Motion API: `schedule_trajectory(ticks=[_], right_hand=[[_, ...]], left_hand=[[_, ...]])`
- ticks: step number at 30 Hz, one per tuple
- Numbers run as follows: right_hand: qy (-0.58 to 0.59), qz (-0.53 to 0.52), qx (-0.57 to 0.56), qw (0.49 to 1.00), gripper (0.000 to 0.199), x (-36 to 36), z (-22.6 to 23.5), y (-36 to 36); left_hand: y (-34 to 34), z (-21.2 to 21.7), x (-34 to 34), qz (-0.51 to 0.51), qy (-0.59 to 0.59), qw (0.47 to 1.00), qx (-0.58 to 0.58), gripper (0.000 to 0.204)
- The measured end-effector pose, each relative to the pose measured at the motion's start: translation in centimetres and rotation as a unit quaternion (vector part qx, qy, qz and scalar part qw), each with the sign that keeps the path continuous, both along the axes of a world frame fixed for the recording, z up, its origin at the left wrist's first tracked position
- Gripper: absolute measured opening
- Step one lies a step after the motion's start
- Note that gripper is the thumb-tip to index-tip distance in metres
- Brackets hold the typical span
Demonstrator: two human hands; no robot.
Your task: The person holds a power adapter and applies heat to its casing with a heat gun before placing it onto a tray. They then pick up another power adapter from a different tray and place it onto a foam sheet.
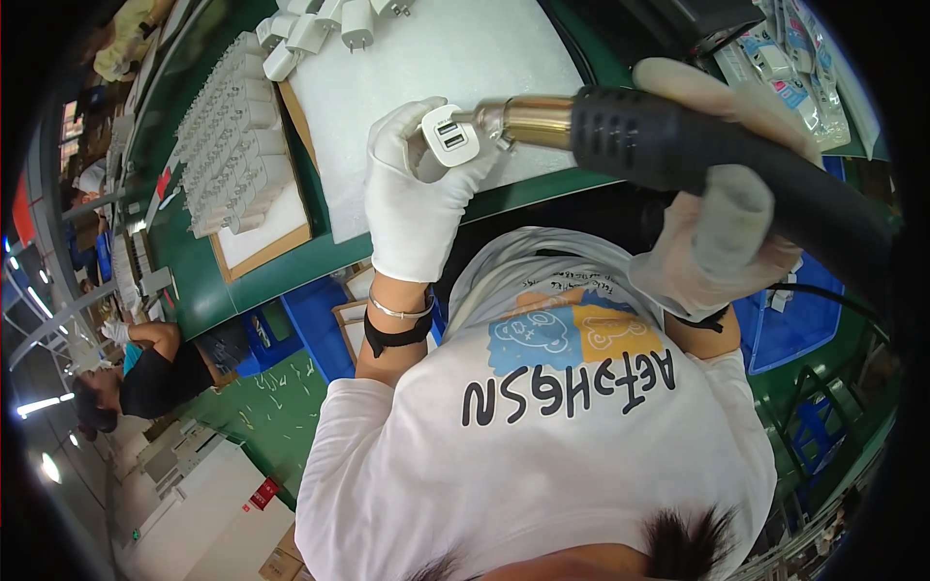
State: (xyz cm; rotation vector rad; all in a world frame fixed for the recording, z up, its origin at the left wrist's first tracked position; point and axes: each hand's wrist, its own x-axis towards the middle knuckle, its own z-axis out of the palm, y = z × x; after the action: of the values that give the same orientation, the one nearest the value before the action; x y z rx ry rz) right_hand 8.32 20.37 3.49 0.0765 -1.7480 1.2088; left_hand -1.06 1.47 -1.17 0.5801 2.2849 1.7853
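A: What is each hand doing?

B: The left hand (415,194), in a white glove, is closing its grip around a white charger (450,135). It is holding the charger above the near edge of the worktop (455,58), with the two-port face turned toward the camera. The right hand (722,208), also gloved, is wrapping its grip around the black handle of a heat gun (668,136).

A: How is the gun lying relative to the charger?

B: The gun's long axis is running roughly level across the view, from the right hand toward the left. Its metal nozzle (528,120) is pointing at the charger's right side and sitting just beside it; whether the two are touching cannot be told. The charger is therefore lying to the left of the nozzle tip, and the left hand is the nearer one to it.

A: What else is lying about?

B: A white mat is covering the worktop behind the hands. A wooden tray (262,247) of white chargers in rows is sitting to the left, and loose chargers (320,29) are lying at the far edge. Another person (145,373) is working at lower left.
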Motion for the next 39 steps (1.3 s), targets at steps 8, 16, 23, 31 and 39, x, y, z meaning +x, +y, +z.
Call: schedule_trajectory(ticks=[8, 16, 23, 31, 39], right_hand=[[0.022, -0.078, -0.055, 0.995, 0.047, 1.0, -0.9, 1.2], [-0.008, -0.137, -0.178, 0.974, 0.053, 2.1, -1.5, 0.9], [-0.008, -0.120, -0.187, 0.975, 0.048, 2.4, -1.8, 1.2], [-0.016, -0.131, -0.201, 0.971, 0.051, 1.6, -1.7, 0.5], [-0.030, -0.113, -0.204, 0.972, 0.056, 2.5, -2.7, 1.3]], left_hand=[[0.0, 0.9, 0.3, 0.001, -0.048, 0.998, 0.042, 0.054], [-1.4, 1.4, -1.7, -0.157, -0.406, 0.787, 0.437, 0.066], [-1.4, 1.5, -0.8, -0.163, -0.485, 0.703, 0.495, 0.063], [-3.1, 3.0, -0.3, -0.094, -0.356, 0.858, 0.359, 0.060], [-5.6, 3.7, 0.6, 0.117, 0.068, 0.990, 0.036, 0.072]])
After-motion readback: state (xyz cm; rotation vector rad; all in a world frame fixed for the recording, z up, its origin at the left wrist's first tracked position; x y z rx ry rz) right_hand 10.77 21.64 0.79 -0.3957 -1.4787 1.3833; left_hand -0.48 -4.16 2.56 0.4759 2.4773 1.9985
